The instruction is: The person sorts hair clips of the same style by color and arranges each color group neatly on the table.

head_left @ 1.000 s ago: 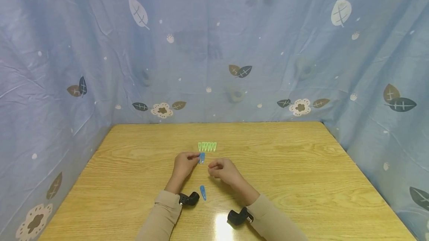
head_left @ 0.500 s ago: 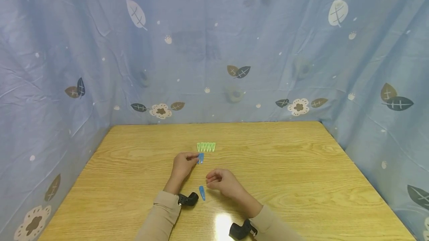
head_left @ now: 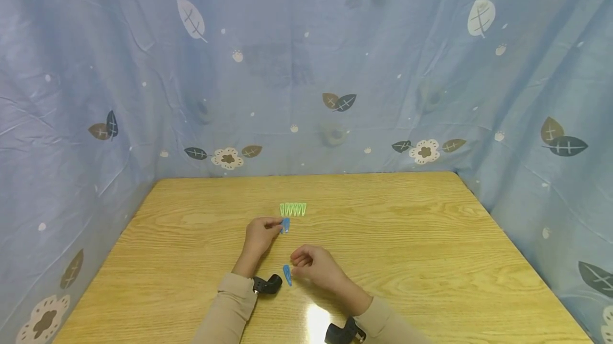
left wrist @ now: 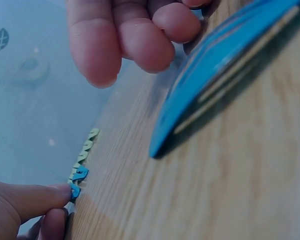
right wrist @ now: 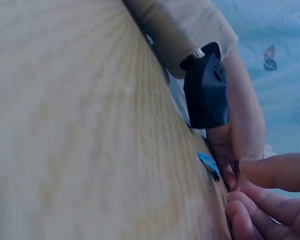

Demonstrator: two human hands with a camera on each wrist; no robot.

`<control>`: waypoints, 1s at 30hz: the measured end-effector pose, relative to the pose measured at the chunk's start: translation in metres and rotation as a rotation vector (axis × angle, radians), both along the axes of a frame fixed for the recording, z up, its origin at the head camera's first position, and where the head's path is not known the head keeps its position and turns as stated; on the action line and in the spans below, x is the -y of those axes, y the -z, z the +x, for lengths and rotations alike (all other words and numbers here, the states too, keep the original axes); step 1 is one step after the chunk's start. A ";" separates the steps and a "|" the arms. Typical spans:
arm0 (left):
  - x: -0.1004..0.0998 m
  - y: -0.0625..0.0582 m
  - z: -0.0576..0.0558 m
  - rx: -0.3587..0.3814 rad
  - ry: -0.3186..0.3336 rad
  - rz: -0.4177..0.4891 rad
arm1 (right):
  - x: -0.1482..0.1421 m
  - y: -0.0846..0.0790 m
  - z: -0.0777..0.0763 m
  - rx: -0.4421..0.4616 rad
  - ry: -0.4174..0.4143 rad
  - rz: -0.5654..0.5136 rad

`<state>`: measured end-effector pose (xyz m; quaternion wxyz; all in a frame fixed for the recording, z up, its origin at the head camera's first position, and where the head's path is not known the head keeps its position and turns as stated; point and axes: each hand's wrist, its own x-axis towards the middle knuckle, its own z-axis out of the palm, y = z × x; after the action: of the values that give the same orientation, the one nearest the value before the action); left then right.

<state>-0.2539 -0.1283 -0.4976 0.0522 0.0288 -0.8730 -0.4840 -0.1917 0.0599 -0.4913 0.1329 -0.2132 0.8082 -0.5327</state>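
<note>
My left hand (head_left: pixel 259 235) pinches a blue snap hair clip (left wrist: pixel 75 192) between thumb and forefinger, partly hiding it. A second blue hair clip (head_left: pixel 287 225) lies right beside it, just below a row of light green hair clips (head_left: pixel 293 209). Closer to me, a single blue hair clip (head_left: pixel 287 275) lies flat on the table, looming large in the left wrist view. My right hand (head_left: pixel 316 267) hovers at the right side of this near clip, fingers loosely bent and thumb tip close to it. Nothing shows between the right fingers.
The wooden table (head_left: pixel 407 237) extends widely to both sides. A blue patterned curtain (head_left: pixel 268 83) hangs along its back and sides. A black wrist camera (head_left: pixel 268 284) on the left arm sits just left of the near clip.
My right hand has moved down toward me, from near the far blue clips to the near one. The left hand has stayed at its clip.
</note>
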 end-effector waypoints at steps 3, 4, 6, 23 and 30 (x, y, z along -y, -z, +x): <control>0.000 0.000 0.000 -0.001 0.000 -0.001 | 0.002 -0.001 0.003 -0.028 0.005 0.034; 0.000 0.000 0.000 -0.001 0.000 -0.002 | 0.003 -0.001 0.005 -0.040 0.008 0.041; 0.000 0.000 0.000 -0.002 0.001 -0.004 | 0.004 -0.001 0.007 -0.066 0.008 0.064; 0.000 0.002 0.000 0.016 -0.002 0.005 | 0.016 -0.001 0.018 -0.260 0.047 0.259; -0.001 0.002 0.001 0.011 -0.002 0.009 | 0.018 -0.006 0.020 -0.270 0.085 0.284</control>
<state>-0.2529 -0.1270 -0.4996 0.0480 0.0326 -0.8710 -0.4878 -0.1721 0.0417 -0.4854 0.0294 -0.2276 0.8939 -0.3851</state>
